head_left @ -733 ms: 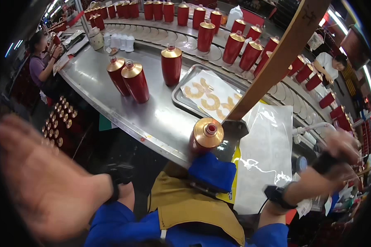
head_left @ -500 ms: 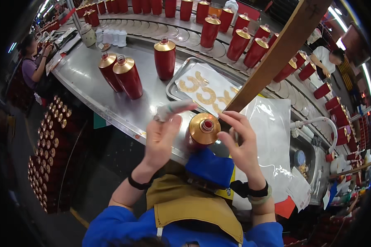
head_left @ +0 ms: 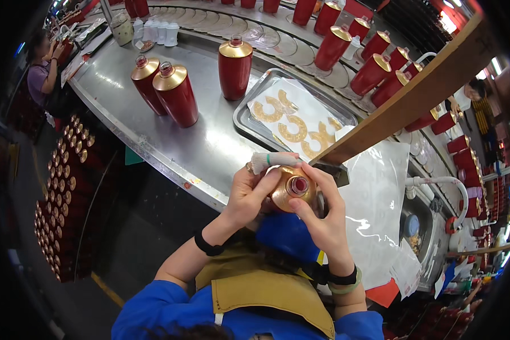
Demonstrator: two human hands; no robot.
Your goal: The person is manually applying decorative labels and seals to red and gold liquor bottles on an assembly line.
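My left hand [head_left: 245, 198] and my right hand [head_left: 330, 221] both grip a red bottle with a gold shoulder [head_left: 283, 192], one from each side. It stands upright with its uncapped neck towards me; my thumbs press on the shoulder. A white knit cover with a green stripe wraps a left finger. Below the bottle is a blue cloth-covered block [head_left: 286, 235]. Past my hands, a metal tray [head_left: 248, 126] holds white paper with several gold curved labels [head_left: 292, 128]. Another red bottle [head_left: 234, 71] stands left of the tray, and two more bottles [head_left: 175, 99] stand farther left.
A wooden beam [head_left: 402, 96] slants above the tray's right end. Behind the metal table [head_left: 119, 85] a conveyor [head_left: 272, 39] carries several red bottles. White sheeting [head_left: 374, 198] and a sink [head_left: 433, 226] lie to the right. Stacked gold-topped bottles [head_left: 62, 198] stand at left; a person [head_left: 42, 79] works beyond.
My hands, earlier apart around the bottle with fingers raised, have closed onto its gold shoulder. The view has shifted slightly.
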